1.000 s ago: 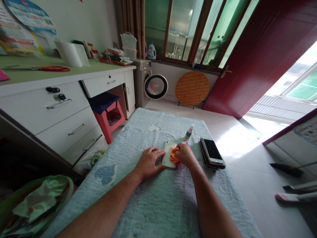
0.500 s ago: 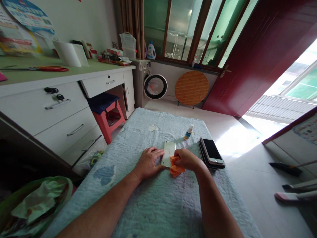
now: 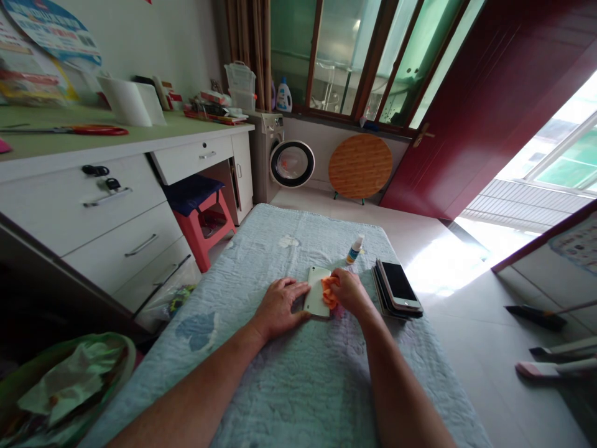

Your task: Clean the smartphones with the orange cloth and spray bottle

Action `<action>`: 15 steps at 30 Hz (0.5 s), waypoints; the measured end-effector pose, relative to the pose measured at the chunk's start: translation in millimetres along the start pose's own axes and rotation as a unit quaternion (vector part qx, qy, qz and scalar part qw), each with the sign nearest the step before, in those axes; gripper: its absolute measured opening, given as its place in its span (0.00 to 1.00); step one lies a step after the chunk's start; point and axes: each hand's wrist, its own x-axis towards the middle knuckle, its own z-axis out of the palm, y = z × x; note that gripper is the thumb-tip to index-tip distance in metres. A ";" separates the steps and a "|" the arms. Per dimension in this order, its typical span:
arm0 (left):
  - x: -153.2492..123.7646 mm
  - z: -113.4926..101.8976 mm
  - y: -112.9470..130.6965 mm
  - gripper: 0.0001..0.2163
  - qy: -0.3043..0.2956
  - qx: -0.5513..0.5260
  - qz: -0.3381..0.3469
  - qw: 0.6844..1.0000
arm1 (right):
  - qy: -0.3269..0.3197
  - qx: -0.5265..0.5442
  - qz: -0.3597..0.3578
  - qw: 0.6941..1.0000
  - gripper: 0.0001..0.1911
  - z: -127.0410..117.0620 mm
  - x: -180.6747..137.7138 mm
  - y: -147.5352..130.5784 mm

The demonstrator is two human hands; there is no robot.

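A white smartphone point(image 3: 317, 292) lies back side up on the cloth-covered table. My left hand point(image 3: 280, 303) steadies it from the left, fingertips at its long edge and thumb by the lower corner. Bunched in my right hand point(image 3: 347, 287) is an orange cloth point(image 3: 329, 292), which touches the right part of the phone's back. Beyond the right hand stands a small spray bottle point(image 3: 355, 249) with a white cap. To the right, a stack of phones or tablets has a white phone with a dark screen point(image 3: 399, 283) on top.
A pale blue quilted cover point(image 3: 298, 386) spreads over the table. At left are white drawers point(image 3: 116, 205), a pink stool point(image 3: 208, 224) and a waste bin point(image 3: 69, 386). Farther back are a washing machine with its door open point(image 3: 293, 163) and a round wooden board point(image 3: 360, 165).
My right hand and the orange cloth have moved up along the phone's right side, away from me. The left hand and phone have stayed put.
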 end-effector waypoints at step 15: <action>-0.1 0.0 1.7 0.28 0.002 0.003 -0.005 1.000 | 0.125 0.033 -0.012 0.992 0.11 25.9 14.4 6.8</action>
